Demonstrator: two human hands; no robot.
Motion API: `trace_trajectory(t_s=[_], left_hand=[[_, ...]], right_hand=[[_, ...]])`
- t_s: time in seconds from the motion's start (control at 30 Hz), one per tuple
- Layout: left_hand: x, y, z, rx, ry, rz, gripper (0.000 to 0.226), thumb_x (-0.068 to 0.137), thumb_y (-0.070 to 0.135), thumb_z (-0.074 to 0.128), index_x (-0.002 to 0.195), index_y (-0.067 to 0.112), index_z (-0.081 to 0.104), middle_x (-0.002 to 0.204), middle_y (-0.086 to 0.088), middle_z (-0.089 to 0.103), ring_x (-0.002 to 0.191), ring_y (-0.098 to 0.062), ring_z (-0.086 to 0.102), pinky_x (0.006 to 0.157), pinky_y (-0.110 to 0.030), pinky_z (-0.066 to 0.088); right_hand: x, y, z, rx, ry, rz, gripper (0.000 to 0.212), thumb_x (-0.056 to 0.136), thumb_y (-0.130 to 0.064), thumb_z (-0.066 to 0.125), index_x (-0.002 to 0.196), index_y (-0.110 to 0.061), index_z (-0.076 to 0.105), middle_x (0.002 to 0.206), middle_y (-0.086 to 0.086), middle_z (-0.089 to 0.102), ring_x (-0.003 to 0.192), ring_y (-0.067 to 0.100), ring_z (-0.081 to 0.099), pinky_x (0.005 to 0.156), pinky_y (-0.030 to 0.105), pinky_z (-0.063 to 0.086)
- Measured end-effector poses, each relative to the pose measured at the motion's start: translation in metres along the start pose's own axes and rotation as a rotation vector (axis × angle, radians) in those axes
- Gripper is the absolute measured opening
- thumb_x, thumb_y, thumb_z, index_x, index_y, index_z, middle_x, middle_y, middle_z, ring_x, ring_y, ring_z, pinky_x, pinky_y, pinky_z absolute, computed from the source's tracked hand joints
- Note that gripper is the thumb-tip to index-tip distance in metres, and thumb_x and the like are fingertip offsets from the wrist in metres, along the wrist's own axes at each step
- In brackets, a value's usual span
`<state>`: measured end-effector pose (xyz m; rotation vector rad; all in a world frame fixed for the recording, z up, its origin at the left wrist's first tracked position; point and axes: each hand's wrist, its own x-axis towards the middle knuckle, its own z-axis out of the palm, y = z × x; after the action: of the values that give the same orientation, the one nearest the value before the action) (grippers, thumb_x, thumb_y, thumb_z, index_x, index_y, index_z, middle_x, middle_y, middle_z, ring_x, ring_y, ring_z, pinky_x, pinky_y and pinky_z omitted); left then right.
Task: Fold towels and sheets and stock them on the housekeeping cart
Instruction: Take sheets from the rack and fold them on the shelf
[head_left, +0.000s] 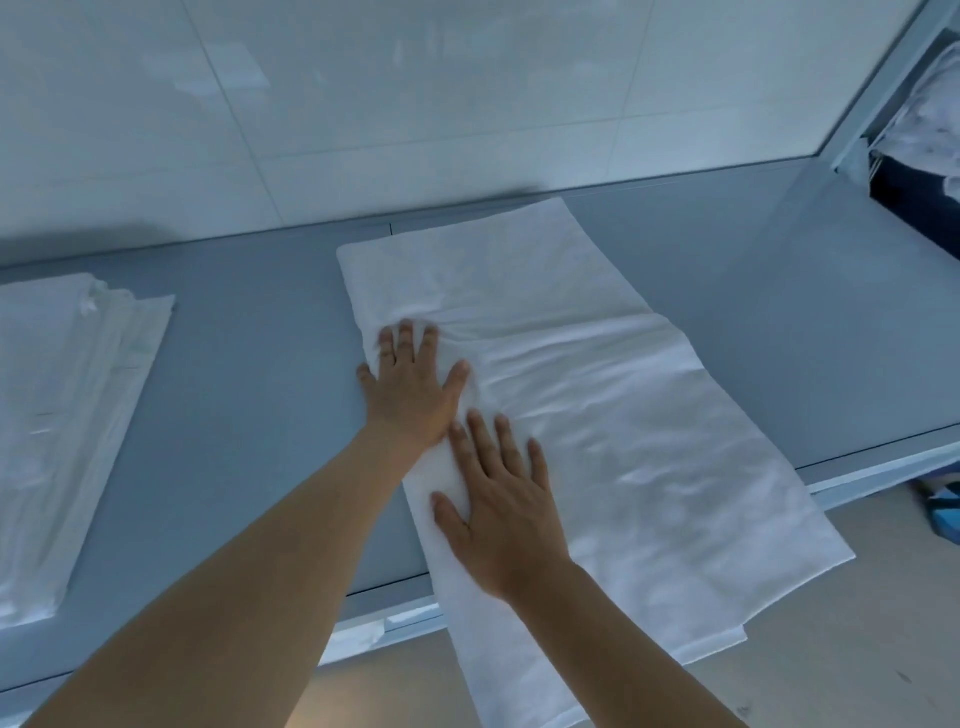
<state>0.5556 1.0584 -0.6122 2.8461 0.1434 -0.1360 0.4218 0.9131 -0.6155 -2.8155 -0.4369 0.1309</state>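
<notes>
A sheet (597, 415) is being smoothed on the table (249, 415), its near end hung over the edge. Left hand (410, 384) and right hand (498, 504) are pressed flat, fingers spread, close together. Another fold seems called for next

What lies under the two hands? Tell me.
Both the left hand and the right hand press flat on the white sheet, which lies on the grey table. The sheet covers the table surface beneath them.
</notes>
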Motion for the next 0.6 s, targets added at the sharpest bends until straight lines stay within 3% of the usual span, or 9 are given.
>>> trace_trajectory(t_s=[0.13, 0.3, 0.47, 0.6], left_hand=[[-0.007, -0.008, 0.004, 0.032, 0.063, 0.047, 0.074, 0.101, 0.066, 0.021, 0.165, 0.03, 0.009, 0.174, -0.001, -0.002, 0.159, -0.026, -0.004, 0.124, -0.063, 0.012], [-0.007, -0.006, 0.004, 0.033, 0.093, 0.033, 0.072, 0.102, 0.064, 0.026, 0.164, 0.031, 0.012, 0.174, 0.002, 0.0, 0.16, -0.023, -0.002, 0.124, -0.061, 0.014], [-0.006, -0.005, 0.003, 0.039, 0.057, 0.029, 0.071, 0.102, 0.064, 0.023, 0.164, 0.032, 0.007, 0.173, 0.003, -0.005, 0.159, -0.023, -0.006, 0.125, -0.06, 0.011], [-0.009, 0.011, -0.001, 0.131, 0.037, -0.022, 0.073, 0.103, 0.056, 0.028, 0.165, 0.021, 0.013, 0.173, -0.005, 0.004, 0.159, -0.027, 0.001, 0.125, -0.06, 0.011]], right_hand=[[0.025, 0.023, -0.02, -0.013, -0.004, -0.054, 0.07, 0.103, -0.054, 0.019, 0.165, -0.022, 0.016, 0.173, -0.002, 0.009, 0.159, 0.02, 0.004, 0.127, 0.048, 0.01], [0.112, 0.081, -0.048, -0.104, -0.065, -0.166, 0.065, 0.107, -0.053, 0.026, 0.165, -0.027, 0.01, 0.173, -0.008, 0.002, 0.159, 0.015, 0.001, 0.128, 0.044, 0.004], [0.12, 0.178, -0.065, -0.122, -0.001, 0.101, 0.07, 0.105, -0.06, 0.021, 0.165, -0.028, 0.008, 0.173, -0.008, 0.001, 0.159, 0.013, 0.001, 0.127, 0.037, 0.004], [0.091, 0.18, -0.059, -0.102, 0.041, 0.148, 0.074, 0.101, -0.062, 0.011, 0.165, -0.025, 0.008, 0.173, -0.005, 0.003, 0.159, 0.018, 0.002, 0.127, 0.043, 0.006]])
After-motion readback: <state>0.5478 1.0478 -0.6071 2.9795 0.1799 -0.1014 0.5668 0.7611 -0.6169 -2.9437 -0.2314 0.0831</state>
